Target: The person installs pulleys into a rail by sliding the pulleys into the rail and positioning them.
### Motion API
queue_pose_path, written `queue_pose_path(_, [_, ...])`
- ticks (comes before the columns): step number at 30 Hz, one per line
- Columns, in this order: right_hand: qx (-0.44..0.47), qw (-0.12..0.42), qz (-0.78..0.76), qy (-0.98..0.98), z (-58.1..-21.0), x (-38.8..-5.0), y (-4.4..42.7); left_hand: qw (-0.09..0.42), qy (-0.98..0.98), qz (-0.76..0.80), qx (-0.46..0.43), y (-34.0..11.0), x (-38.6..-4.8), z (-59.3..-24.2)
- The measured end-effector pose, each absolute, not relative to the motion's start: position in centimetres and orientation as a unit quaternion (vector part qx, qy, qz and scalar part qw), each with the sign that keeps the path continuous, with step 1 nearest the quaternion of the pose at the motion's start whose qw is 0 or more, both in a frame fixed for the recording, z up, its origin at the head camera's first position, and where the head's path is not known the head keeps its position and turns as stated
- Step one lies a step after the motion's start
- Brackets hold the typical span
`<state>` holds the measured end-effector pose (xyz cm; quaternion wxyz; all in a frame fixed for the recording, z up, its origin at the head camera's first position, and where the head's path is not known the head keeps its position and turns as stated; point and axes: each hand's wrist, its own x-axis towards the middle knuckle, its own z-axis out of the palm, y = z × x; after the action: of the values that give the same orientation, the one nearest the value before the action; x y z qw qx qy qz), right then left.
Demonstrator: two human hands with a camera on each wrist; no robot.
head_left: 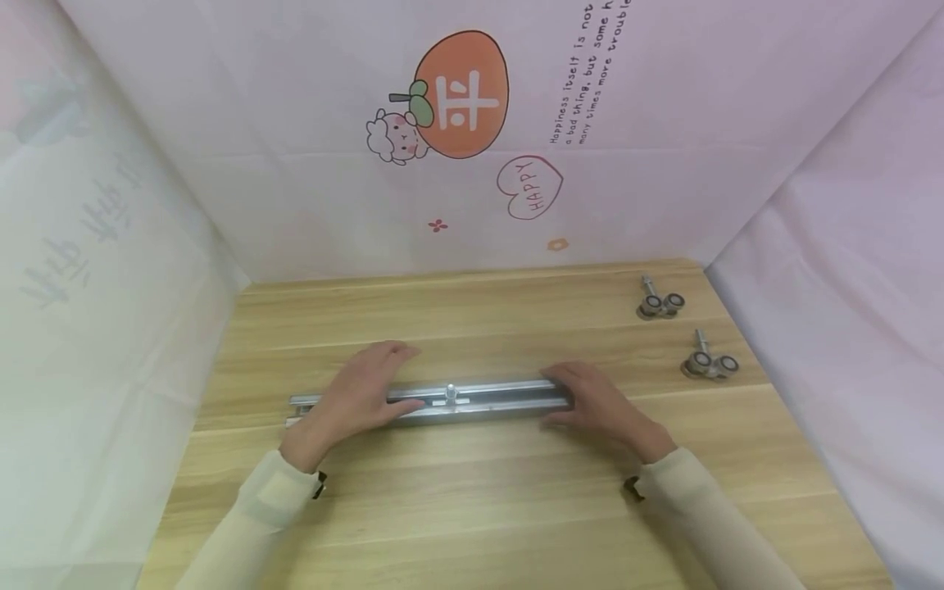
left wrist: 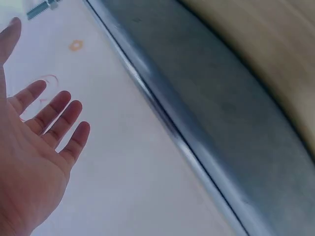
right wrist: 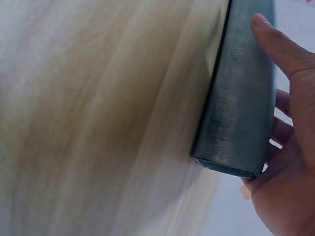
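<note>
A metal rail (head_left: 501,406) lies lengthwise on the wooden table, its channel facing up, with a small bolt fitting (head_left: 451,395) at mid-length. Over the rail's left part is the left hand (head_left: 352,398), thumb and fingers spread to either side. In the left wrist view this hand (left wrist: 37,157) has loosely extended fingers, apart from the rail (left wrist: 197,93). The right hand (head_left: 596,403) grips the rail's right end. Its thumb lies on the near side of the rail (right wrist: 236,103) in the right wrist view, and the other fingers of that hand (right wrist: 302,123) are partly hidden behind.
Two roller brackets with bolts stand at the table's right side, one (head_left: 660,306) near the back edge and the other (head_left: 710,365) closer. Printed white cloth (head_left: 332,205) rises behind the table (head_left: 472,508) and along both sides.
</note>
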<state>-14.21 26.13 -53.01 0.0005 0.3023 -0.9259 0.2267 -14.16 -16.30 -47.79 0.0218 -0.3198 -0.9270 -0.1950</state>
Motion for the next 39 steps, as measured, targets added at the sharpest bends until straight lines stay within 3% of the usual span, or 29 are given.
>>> queue_pose_path(22, [0.291,-0.007,0.268,-0.918,-54.4,-14.5,26.3,-0.003,-0.894,-0.2,-0.401,-9.9,-14.6,-47.8])
queue_pose_path(31, [0.302,0.013,0.275,-0.913,-54.5,-14.5,26.1,0.031,-0.885,-0.185,-0.426,-9.4,-14.0,-49.1])
queue_pose_path(39, [0.288,0.002,0.267,-0.919,-54.6,-14.4,26.2,0.012,-0.897,-0.172,-0.407,-9.1,-13.7,-49.0])
